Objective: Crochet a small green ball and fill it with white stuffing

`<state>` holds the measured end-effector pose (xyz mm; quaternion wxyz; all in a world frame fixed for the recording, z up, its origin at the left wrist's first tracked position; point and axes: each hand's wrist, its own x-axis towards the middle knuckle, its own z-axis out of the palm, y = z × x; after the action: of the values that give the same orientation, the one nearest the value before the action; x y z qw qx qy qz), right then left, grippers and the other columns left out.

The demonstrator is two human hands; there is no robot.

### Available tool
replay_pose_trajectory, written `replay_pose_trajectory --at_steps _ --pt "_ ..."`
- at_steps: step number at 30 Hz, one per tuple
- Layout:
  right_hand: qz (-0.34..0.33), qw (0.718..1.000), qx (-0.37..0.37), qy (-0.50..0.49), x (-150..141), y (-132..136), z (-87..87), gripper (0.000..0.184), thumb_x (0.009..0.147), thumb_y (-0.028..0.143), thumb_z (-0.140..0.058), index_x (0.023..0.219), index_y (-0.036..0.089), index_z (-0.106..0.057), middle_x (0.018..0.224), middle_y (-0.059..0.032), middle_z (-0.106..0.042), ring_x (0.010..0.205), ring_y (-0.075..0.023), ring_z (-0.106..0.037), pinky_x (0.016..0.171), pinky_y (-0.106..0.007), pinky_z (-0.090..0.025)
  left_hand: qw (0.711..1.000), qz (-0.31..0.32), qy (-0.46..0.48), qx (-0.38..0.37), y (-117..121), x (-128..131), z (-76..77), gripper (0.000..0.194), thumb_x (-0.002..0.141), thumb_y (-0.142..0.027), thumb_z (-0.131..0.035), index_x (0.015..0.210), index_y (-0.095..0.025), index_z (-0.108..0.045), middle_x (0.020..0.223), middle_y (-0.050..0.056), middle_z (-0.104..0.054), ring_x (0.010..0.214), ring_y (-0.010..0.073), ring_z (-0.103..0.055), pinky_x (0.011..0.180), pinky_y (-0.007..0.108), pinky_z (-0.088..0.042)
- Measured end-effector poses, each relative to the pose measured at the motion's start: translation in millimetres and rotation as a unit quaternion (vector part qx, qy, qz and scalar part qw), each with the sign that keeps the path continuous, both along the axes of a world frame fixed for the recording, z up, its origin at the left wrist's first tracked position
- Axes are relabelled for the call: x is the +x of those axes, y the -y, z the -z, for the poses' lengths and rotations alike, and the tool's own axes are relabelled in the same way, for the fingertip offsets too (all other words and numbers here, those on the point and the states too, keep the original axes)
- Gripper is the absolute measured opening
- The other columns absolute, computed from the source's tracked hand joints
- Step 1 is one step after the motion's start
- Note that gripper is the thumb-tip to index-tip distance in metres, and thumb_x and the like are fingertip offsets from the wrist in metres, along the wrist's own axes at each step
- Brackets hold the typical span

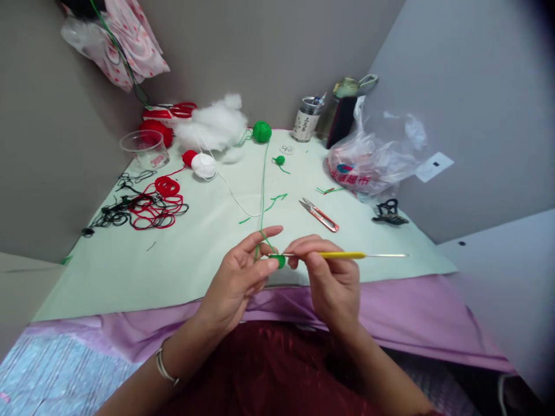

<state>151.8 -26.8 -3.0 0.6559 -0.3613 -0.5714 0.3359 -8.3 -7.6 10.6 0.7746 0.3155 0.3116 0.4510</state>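
My left hand (243,271) pinches a small green crochet piece (281,262) between thumb and fingers, its index finger raised with green yarn (262,190) running over it. That strand leads back across the table to a green yarn ball (262,132). In my right hand (332,277) is a crochet hook (342,255) with a yellow handle, held level like a pencil. The hook's left tip meets the green piece; its other metal end points right. Thread snips (319,215) lie just beyond my right hand.
Tangled red and black yarn (160,202) lies at left near a clear plastic cup (145,149). White stuffing (212,124) and a white yarn ball (203,166) sit behind. To the right are a pen holder (306,119), a plastic bag (368,156) and a black hair claw (390,212).
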Motion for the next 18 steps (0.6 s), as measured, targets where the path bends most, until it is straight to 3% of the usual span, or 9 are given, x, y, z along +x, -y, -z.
replay_pose_trajectory --at_steps 4,6,8,10,12,15,18 --pt "0.042 0.990 0.052 0.125 -2.1 3.1 3.3 0.027 0.099 0.010 -0.060 0.113 0.027 -0.076 0.100 -0.0048 -0.076 0.090 -0.0178 -0.071 0.076 -0.032 -0.059 0.998 -0.031 -0.033 0.037 4.7 6.6 2.8 0.043 0.081 -0.024 -0.086 0.122 -0.026 -0.077 0.084 -0.003 -0.059 0.049 -0.0008 -0.031 0.042 0.016 -0.019" --pt "0.089 0.962 0.113 0.234 -1.2 6.7 5.7 0.033 0.096 0.007 -0.063 0.119 0.027 -0.075 0.107 -0.0071 -0.076 0.095 -0.0189 -0.072 0.079 -0.032 -0.059 0.998 -0.050 -0.019 0.030 4.8 8.2 4.1 0.043 0.081 -0.024 -0.086 0.122 -0.025 -0.076 0.081 -0.004 -0.058 0.049 -0.0006 -0.029 0.043 0.015 -0.020" --pt "0.118 0.933 0.161 0.300 0.9 8.5 6.8 0.034 0.094 0.006 -0.065 0.120 0.026 -0.075 0.111 -0.0088 -0.075 0.099 -0.0196 -0.072 0.081 -0.032 -0.060 1.000 -0.029 0.011 -0.004 2.8 7.9 4.0 0.041 0.082 -0.023 -0.085 0.122 -0.021 -0.076 0.072 -0.006 -0.054 0.047 -0.0009 -0.024 0.042 0.014 -0.019" --pt "0.125 0.943 0.151 0.269 3.2 7.6 5.9 0.031 0.096 0.007 -0.063 0.118 0.026 -0.075 0.107 -0.0073 -0.076 0.096 -0.0185 -0.071 0.079 -0.032 -0.059 0.998 0.007 0.046 -0.045 -0.4 5.9 2.9 0.035 0.083 -0.021 -0.083 0.118 -0.017 -0.078 0.063 -0.009 -0.044 0.044 -0.0011 -0.018 0.042 0.014 -0.018" --pt "0.105 0.979 0.085 0.153 5.0 4.4 3.5 0.027 0.100 0.010 -0.058 0.113 0.026 -0.076 0.097 -0.0039 -0.074 0.084 -0.0153 -0.069 0.074 -0.030 -0.057 0.995 0.017 0.074 -0.063 -3.3 3.6 1.6 0.029 0.082 -0.019 -0.082 0.111 -0.014 -0.080 0.061 -0.010 -0.041 0.043 -0.0017 -0.016 0.041 0.013 -0.019" --pt "0.027 1.000 -0.009 -0.006 5.2 -1.1 0.5 0.023 0.104 0.018 -0.056 0.103 0.027 -0.077 0.090 -0.0009 -0.072 0.072 -0.0125 -0.064 0.066 -0.029 -0.053 0.997 -0.014 0.062 -0.039 -3.7 2.7 0.9 0.030 0.081 -0.016 -0.083 0.110 -0.019 -0.081 0.075 -0.006 -0.053 0.044 -0.0036 -0.021 0.042 0.013 -0.020" --pt "-0.022 0.999 -0.037 -0.013 3.7 -4.1 0.2 0.018 0.102 0.023 -0.061 0.101 0.026 -0.079 0.095 -0.0018 -0.074 0.077 -0.0131 -0.065 0.068 -0.029 -0.052 1.000 -0.020 0.002 0.008 -0.1 4.5 1.9 0.033 0.082 -0.019 -0.083 0.114 -0.025 -0.080 0.086 -0.003 -0.061 0.048 -0.0026 -0.029 0.044 0.013 -0.022"
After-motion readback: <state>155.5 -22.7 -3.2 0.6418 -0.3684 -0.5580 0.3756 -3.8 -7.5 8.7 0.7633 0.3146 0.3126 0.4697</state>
